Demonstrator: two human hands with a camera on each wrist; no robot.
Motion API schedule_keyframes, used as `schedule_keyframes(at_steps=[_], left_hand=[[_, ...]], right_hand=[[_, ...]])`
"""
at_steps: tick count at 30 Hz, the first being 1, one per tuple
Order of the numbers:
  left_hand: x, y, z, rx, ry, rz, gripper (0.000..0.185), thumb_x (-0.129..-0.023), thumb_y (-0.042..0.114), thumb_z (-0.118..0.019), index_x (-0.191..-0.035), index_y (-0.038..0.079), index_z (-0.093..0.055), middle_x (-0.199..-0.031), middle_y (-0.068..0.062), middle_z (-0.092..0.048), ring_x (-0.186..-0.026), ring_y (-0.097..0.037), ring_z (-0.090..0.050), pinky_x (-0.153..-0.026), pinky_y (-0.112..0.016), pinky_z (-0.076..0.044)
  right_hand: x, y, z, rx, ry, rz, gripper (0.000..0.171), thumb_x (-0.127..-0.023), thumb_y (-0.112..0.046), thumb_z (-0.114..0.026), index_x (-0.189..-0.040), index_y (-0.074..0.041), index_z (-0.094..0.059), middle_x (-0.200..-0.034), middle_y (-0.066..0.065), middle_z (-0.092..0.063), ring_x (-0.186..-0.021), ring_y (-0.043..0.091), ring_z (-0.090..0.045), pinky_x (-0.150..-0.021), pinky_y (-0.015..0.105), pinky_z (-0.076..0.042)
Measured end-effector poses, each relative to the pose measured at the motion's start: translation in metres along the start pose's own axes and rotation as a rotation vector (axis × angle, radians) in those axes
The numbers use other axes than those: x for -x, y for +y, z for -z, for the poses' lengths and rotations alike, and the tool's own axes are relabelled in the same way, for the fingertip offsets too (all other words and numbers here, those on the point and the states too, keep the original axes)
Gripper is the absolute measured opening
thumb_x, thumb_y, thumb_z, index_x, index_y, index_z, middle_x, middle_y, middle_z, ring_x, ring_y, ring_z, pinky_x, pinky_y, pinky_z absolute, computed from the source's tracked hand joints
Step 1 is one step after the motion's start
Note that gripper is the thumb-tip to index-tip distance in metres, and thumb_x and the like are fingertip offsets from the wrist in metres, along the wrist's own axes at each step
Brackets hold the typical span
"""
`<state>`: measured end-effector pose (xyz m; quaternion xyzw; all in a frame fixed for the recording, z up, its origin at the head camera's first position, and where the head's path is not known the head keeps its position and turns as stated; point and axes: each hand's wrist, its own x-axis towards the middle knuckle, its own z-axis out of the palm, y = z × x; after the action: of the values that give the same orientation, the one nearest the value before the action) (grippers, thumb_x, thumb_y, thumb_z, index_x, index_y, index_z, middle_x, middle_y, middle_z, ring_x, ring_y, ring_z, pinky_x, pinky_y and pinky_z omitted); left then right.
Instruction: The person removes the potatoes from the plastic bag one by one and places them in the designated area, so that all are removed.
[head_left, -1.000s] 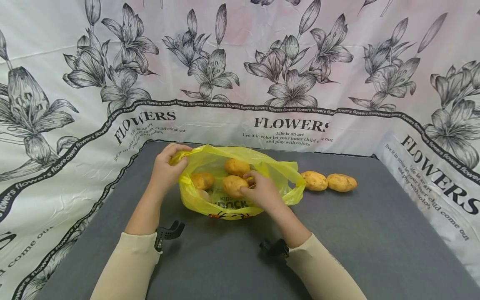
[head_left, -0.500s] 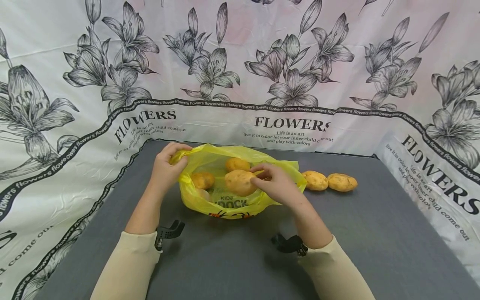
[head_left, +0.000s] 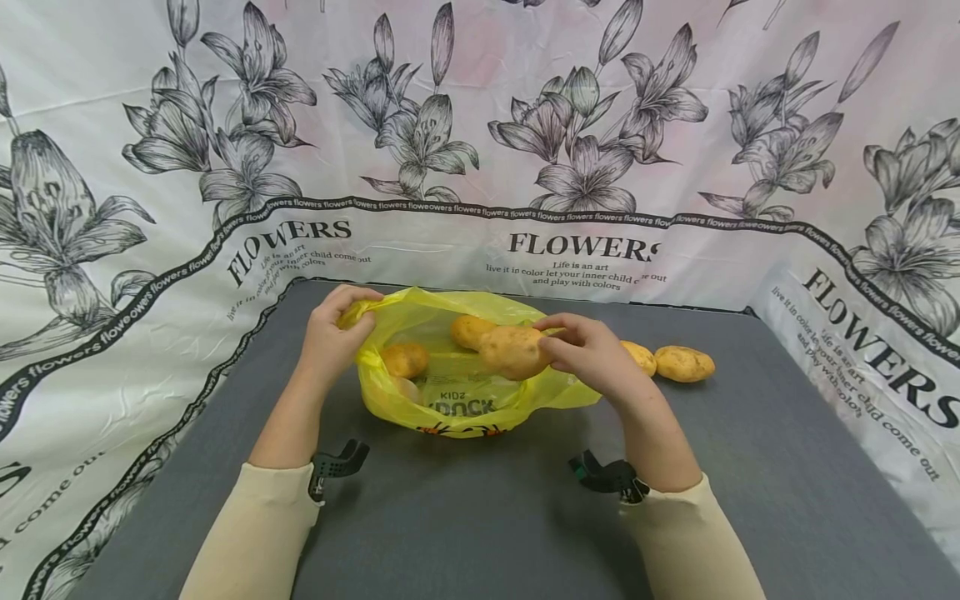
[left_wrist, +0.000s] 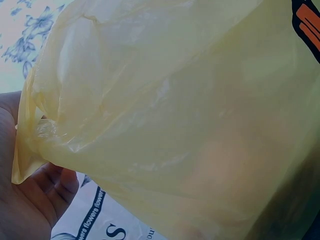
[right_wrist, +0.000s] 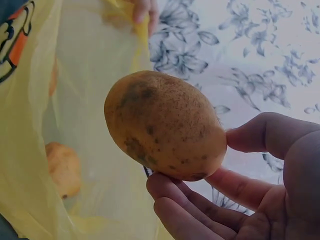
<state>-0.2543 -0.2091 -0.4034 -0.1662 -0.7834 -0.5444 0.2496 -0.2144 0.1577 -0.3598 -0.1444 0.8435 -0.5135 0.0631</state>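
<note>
Right hand (head_left: 592,354) pinches a potato (head_left: 513,352) in a fingertip grip, held over the right rim of the yellow bag (head_left: 457,408); left hand (head_left: 333,333) grips the bag's far-left edge, mouth open. Two potatoes (head_left: 682,364) lie on the desk (head_left: 750,483) right of the bag. At least two potatoes visible inside, so roughly halfway.

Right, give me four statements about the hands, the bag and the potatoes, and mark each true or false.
1. The right hand holds a potato above the yellow bag. True.
2. The left hand lies flat on the table. False: it grips the bag's rim.
3. Potatoes on the table lie right of the bag. True.
4. The bag is empty. False: potatoes inside show.
</note>
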Motion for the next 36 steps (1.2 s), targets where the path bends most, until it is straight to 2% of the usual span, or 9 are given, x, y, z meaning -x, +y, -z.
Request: schedule_keyframes(at_steps=[4,9,11,13,22,27,32,36], left_hand=[[0.001,0.004,-0.001,0.001,-0.001,0.012,0.023,-0.094,-0.003,-0.062,-0.113,0.001,-0.074,-0.119,-0.012,-0.064,-0.110,-0.014,-0.052,-0.087,-0.022,-0.044],[0.006,0.029,-0.001,0.000,-0.007,0.007,0.022,-0.093,-0.007,-0.059,-0.112,-0.007,-0.071,-0.117,-0.020,-0.063,-0.107,-0.015,-0.052,-0.086,-0.021,-0.044],[0.007,0.038,0.000,0.003,-0.010,0.002,0.022,-0.093,-0.008,-0.059,-0.111,-0.008,-0.071,-0.116,-0.020,-0.063,-0.106,-0.013,-0.052,-0.086,-0.021,-0.043],[0.008,0.040,0.000,0.009,-0.010,-0.003,0.021,-0.093,-0.008,-0.059,-0.111,-0.008,-0.071,-0.115,-0.020,-0.063,-0.105,-0.012,-0.052,-0.085,-0.021,-0.043],[0.009,0.042,0.000,0.025,-0.012,0.006,0.022,-0.092,-0.009,-0.059,-0.111,-0.008,-0.070,-0.115,-0.021,-0.062,-0.103,-0.012,-0.053,-0.085,-0.020,-0.044],[0.009,0.042,0.000,0.021,-0.014,0.009,0.022,-0.092,-0.009,-0.059,-0.111,-0.008,-0.070,-0.115,-0.021,-0.062,-0.104,-0.013,-0.053,-0.085,-0.020,-0.044],[0.009,0.042,-0.001,0.016,-0.012,0.003,0.022,-0.092,-0.010,-0.060,-0.111,-0.009,-0.070,-0.116,-0.021,-0.062,-0.104,-0.013,-0.053,-0.085,-0.020,-0.045],[0.009,0.042,-0.001,0.010,-0.014,0.007,0.022,-0.092,-0.009,-0.060,-0.112,-0.009,-0.070,-0.116,-0.021,-0.062,-0.104,-0.012,-0.053,-0.085,-0.020,-0.044]], right_hand=[[0.003,0.001,0.006,-0.026,-0.007,-0.008,0.042,-0.104,-0.026,-0.058,-0.142,-0.009,-0.057,-0.116,0.018,-0.068,-0.108,0.029,-0.068,-0.098,0.044,-0.053],[0.007,0.001,0.014,-0.090,-0.045,-0.019,0.047,-0.106,-0.028,-0.056,-0.150,-0.008,-0.053,-0.143,0.022,-0.054,-0.110,0.034,-0.068,-0.093,0.040,-0.056],[0.008,0.001,0.017,-0.114,-0.059,-0.012,0.049,-0.107,-0.028,-0.057,-0.150,-0.008,-0.052,-0.150,0.022,-0.049,-0.110,0.035,-0.068,-0.091,0.038,-0.056],[0.010,0.001,0.021,-0.136,-0.059,-0.005,0.049,-0.106,-0.030,-0.058,-0.150,-0.007,-0.053,-0.152,0.022,-0.047,-0.110,0.034,-0.068,-0.091,0.037,-0.056],[0.014,0.000,0.030,-0.230,-0.017,0.008,0.048,-0.105,-0.026,-0.059,-0.148,-0.003,-0.054,-0.135,0.024,-0.061,-0.099,0.024,-0.072,-0.088,0.038,-0.057],[0.016,0.000,0.036,-0.291,-0.007,-0.015,0.049,-0.106,-0.023,-0.057,-0.149,-0.002,-0.051,-0.126,0.016,-0.067,-0.095,0.021,-0.074,-0.087,0.038,-0.058],[0.016,0.002,0.041,-0.387,-0.031,0.006,0.050,-0.106,-0.021,-0.056,-0.151,0.001,-0.048,-0.118,0.009,-0.072,-0.093,0.020,-0.074,-0.085,0.037,-0.058],[0.015,0.006,0.045,-0.497,-0.067,0.041,0.048,-0.106,-0.020,-0.057,-0.150,0.000,-0.049,-0.121,0.009,-0.072,-0.094,0.021,-0.074,-0.083,0.036,-0.059]])
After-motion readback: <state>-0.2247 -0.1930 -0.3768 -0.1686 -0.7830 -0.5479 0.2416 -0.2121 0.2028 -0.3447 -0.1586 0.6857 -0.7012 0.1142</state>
